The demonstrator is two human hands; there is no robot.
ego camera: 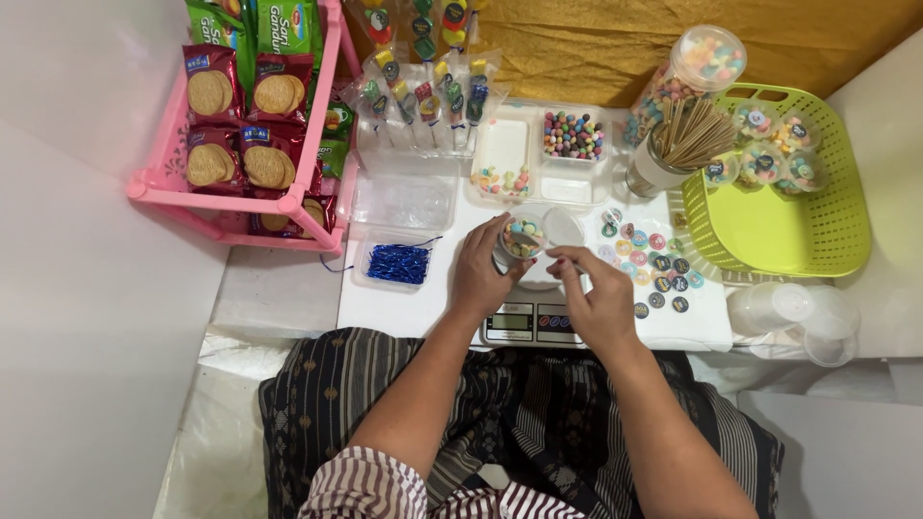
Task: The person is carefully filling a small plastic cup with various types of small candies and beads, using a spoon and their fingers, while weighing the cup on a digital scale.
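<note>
Fingers of my left hand (481, 274) wrap the side of a small clear cup (521, 240) filled with pastel candies, holding it over the kitchen scale (531, 322). My right hand (598, 298) sits just beside it, thumb and forefinger pinched together near the cup's rim on something too small for me to make out. A round clear lid (562, 229) lies touching the cup's far side.

Spilling looks like the main risk to me: the cup seems brim-full, so any squeeze or tilt from the left hand could roll candies onto the scale or the white table (385, 303). A nudge from the right wrist could also scatter the round stickers (654, 264) lying just to the right.

Beyond the hands I see divided trays of candies (572, 135), a tub of blue twist ties (397, 261), a cup of wooden skewers (687, 135), a green basket (817, 240) holding filled cups, and a pink rack (240, 197) of biscuit packets on the left.
</note>
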